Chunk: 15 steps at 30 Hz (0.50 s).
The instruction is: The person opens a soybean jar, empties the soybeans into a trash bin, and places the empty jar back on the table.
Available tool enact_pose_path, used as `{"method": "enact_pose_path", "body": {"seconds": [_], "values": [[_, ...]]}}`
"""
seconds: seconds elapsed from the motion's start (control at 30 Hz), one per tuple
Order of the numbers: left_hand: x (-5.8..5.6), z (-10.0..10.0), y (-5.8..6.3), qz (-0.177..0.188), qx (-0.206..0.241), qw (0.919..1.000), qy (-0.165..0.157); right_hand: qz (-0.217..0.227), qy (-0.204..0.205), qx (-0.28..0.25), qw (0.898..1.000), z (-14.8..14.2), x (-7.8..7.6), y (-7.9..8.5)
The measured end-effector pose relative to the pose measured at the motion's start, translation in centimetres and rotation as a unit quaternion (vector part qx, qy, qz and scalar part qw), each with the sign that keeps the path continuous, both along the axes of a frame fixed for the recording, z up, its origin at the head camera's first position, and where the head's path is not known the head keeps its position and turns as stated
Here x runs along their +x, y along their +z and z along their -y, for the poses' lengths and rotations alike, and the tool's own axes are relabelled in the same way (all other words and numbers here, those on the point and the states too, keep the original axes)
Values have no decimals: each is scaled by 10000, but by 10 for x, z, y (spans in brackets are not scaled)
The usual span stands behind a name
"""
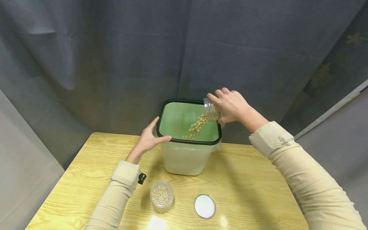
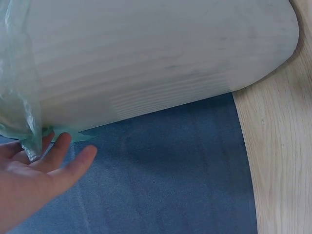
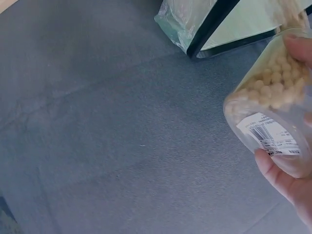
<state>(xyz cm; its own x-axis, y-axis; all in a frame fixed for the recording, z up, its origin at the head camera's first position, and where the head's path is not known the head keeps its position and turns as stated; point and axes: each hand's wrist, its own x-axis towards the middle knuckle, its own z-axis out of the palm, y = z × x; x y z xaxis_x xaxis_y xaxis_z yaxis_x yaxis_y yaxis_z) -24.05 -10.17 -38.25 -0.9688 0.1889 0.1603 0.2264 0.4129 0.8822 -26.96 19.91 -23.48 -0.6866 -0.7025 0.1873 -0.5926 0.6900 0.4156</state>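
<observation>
My right hand [image 1: 231, 103] grips a clear plastic jar [image 3: 273, 97], tipped with its mouth over a trash bin [image 1: 187, 159]. Pale round beans [image 1: 198, 124] stream from it into the bin, and more lie inside the jar above a barcode label [image 3: 270, 134]. At the bin's front left corner, my left hand [image 1: 147, 139] rests against the black rim [image 1: 189, 141] with thumb and forefinger spread. Its other fingers [image 2: 78, 163] stand loosely extended beside the overhanging edge of the green bag [image 2: 22, 97] lining the bin.
A second jar [image 1: 162, 196] full of beans stands upright on the wooden table [image 1: 244, 179], near my left forearm. To its right lies a round white lid [image 1: 205, 206]. Behind the bin hangs a grey curtain [image 1: 129, 64].
</observation>
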Motion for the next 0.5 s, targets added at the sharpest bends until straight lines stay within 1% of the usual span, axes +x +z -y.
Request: {"method": "enact_pose_path", "body": {"seconds": [0.13,0.3,0.5], "values": [[0,-1,0,20,-5,10000,-8,-230,215,367,9988,3,0,3],[0,-1,0,56,-2,10000,1,-530,535,944,9927,11,1,6],[1,-2,0,13,15,10000,-9,-521,745,1391,9861,18,3,9]]}}
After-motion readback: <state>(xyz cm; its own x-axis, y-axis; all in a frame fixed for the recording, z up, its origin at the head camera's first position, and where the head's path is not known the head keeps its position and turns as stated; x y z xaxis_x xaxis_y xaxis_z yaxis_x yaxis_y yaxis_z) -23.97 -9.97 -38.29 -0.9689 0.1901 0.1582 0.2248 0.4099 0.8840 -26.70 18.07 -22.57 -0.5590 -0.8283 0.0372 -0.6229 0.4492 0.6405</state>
